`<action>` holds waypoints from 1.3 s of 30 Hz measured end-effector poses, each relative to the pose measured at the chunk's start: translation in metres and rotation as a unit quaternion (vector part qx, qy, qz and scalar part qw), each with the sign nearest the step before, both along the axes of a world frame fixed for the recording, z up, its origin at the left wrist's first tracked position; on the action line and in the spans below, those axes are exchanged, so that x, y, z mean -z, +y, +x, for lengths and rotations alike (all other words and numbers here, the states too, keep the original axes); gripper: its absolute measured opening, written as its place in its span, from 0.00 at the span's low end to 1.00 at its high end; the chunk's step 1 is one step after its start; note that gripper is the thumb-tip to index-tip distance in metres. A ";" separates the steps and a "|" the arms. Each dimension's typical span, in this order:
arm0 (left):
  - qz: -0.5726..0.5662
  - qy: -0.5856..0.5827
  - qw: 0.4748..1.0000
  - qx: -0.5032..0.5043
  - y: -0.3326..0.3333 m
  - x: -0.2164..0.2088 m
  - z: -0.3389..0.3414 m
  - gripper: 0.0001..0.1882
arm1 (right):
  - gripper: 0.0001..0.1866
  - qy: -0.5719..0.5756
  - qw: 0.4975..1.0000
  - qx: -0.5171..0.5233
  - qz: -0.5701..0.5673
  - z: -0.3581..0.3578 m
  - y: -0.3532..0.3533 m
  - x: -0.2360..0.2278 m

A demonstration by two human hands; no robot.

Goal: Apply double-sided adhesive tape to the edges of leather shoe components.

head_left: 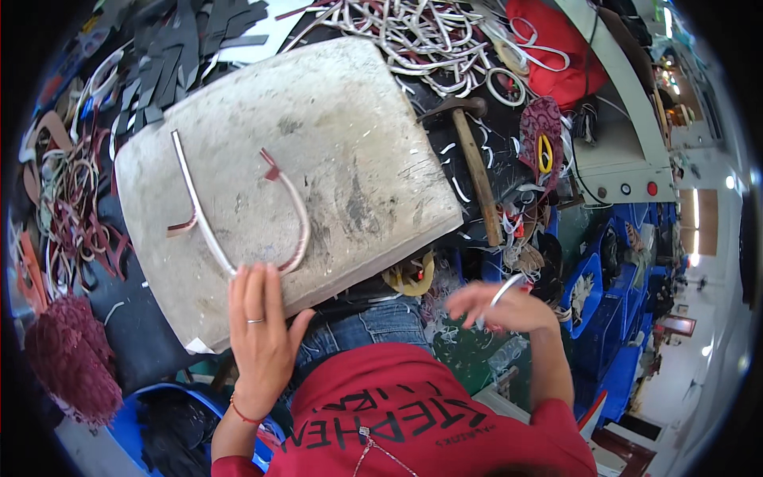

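Note:
On a worn pale slab (262,119) lies a U-shaped strap (208,230), white with dark red showing at its ends. My left hand (262,318) lies over the strap's bend at the slab's near edge, fingers stretched and thumb apart; the fingertips cover part of the strap. To the right, off the slab, my right hand (517,308) is raised with curled fingers around a short white curved strip (506,288). A hammer (474,167) with a wooden handle rests beside the slab's right side.
Tangled white strips (421,36) and dark grey strips (171,63) lie beyond the slab. Dark red cut pieces (71,358) are heaped at left. A blue bin (127,433) stands below, more blue bins (608,318) at right. A red bag (548,56) sits at the back right.

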State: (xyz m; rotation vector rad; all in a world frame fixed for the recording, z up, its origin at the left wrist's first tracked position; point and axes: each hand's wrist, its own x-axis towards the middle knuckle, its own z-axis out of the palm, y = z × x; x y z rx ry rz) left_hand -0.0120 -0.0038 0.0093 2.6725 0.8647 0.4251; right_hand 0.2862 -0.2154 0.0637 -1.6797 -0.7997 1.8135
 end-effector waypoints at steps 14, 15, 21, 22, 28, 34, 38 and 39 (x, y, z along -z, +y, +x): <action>-0.003 -0.076 0.997 -0.017 0.002 -0.031 0.026 0.30 | 0.11 -0.845 0.457 0.059 0.273 0.240 0.144 0.071; -0.018 -0.098 0.995 -0.004 -0.001 -0.031 0.032 0.29 | 0.10 -0.836 0.505 0.031 0.211 0.245 0.144 0.068; -0.121 -0.213 0.968 0.062 -0.002 -0.023 0.068 0.20 | 0.09 -0.509 0.728 0.284 0.360 0.122 0.131 0.026; -0.122 -0.209 0.969 0.056 0.000 -0.020 0.077 0.20 | 0.08 -0.413 0.776 0.291 0.377 0.093 0.123 0.018; -0.216 -0.261 0.939 0.060 0.010 -0.024 0.103 0.22 | 0.12 -0.232 0.821 0.201 0.482 0.006 0.110 0.014; -0.630 -0.415 0.657 0.021 0.014 -0.031 0.087 0.22 | 0.16 0.268 0.803 0.400 0.352 -0.040 0.125 0.037; -0.680 -0.438 0.588 0.010 0.012 -0.039 0.080 0.21 | 0.16 0.383 0.766 0.447 0.258 -0.060 0.133 0.051; -0.679 -0.440 0.587 0.010 0.013 -0.041 0.079 0.21 | 0.16 0.389 0.767 0.443 0.252 -0.064 0.134 0.050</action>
